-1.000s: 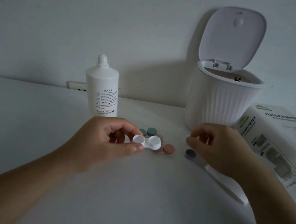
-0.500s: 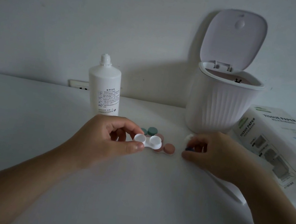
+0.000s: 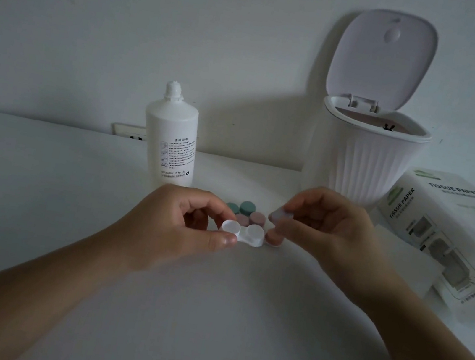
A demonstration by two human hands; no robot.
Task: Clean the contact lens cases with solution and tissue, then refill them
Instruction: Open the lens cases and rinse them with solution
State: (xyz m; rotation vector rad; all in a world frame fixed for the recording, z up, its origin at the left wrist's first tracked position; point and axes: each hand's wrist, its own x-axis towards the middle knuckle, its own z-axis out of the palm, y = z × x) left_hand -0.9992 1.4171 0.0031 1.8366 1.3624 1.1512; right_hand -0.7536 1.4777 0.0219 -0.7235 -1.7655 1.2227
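My left hand (image 3: 179, 226) pinches the left well of a white contact lens case (image 3: 245, 233) just above the table; both wells are uncovered. My right hand (image 3: 328, 228) pinches a small pale lilac cap (image 3: 279, 216) a little above and to the right of the case. Behind the case lie other lens cases with green caps (image 3: 242, 207) and pink caps (image 3: 253, 218), plus an orange-pink cap (image 3: 273, 238). The white solution bottle (image 3: 170, 141) stands upright behind my left hand. A flat sheet of tissue (image 3: 406, 262) lies under my right wrist.
A white ribbed bin (image 3: 367, 160) with its lid raised stands at the back right. A tissue paper pack (image 3: 452, 232) lies at the right edge. A wall socket (image 3: 128, 133) sits behind the bottle. The white table (image 3: 41, 195) runs to the wall.
My right hand picked the cap up from the table beside the tissue and carried it left and up toward the white case. My left hand kept the case nearly still.
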